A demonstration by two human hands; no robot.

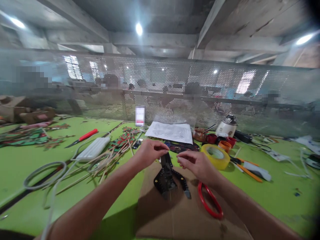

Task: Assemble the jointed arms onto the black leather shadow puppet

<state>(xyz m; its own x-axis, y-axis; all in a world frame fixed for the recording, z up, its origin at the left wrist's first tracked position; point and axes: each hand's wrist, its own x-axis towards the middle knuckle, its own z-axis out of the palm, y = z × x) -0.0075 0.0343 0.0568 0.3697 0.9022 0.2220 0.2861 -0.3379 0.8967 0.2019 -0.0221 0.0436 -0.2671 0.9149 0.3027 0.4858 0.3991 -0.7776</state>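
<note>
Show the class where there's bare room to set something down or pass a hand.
Green tabletop shows bare at right, nearer than the orange-handled pliers, and at left, between the red-handled knife and cable coil. Cardboard is bare in front of the black item. Crowded: far middle, from the paper to the yellow tape roll.

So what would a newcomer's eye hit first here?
Likely the black studded piece on the cardboard, with the left hand's fingertips at its far end and the right hand just to the right. Next, the bright red loop beside the right forearm and the yellow tape roll beyond it, on the green table. Farther back, the lit phone stands out before the mesh.
</note>
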